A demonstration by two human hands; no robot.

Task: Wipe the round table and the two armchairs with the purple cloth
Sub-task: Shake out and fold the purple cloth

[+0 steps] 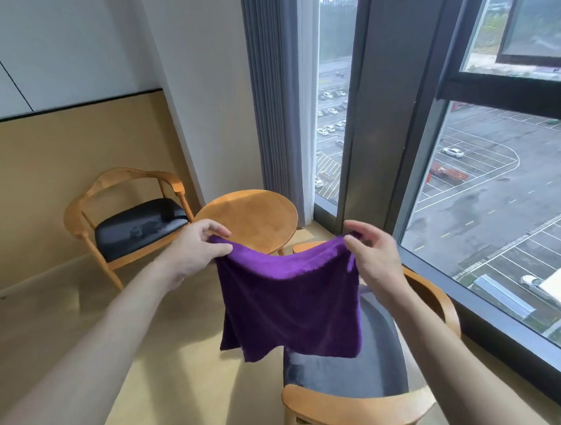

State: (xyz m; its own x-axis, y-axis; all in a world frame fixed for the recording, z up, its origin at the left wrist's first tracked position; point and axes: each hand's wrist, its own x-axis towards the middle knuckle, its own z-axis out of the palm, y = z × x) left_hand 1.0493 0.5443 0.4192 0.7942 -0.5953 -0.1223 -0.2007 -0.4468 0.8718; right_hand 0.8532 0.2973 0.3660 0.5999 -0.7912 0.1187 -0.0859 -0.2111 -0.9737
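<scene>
The fingers (221, 248) of the left hand (195, 249) pinch one top corner of the soft purple cloth (290, 306). The right hand (374, 256) pinches the other corner. The cloth hangs in the air in front of the round wooden worktop (250, 218) and hides its near edge. It also hides part of the near wooden armchair with a dark seat (362, 373). The far wooden armchair (126, 217) stands left of the worktop.

Single head cam on me, wide-angle, looking forward and down. My hands sit close in centre frame; round table (247, 215) farther ahead, window (499, 201) along the right edge.
</scene>
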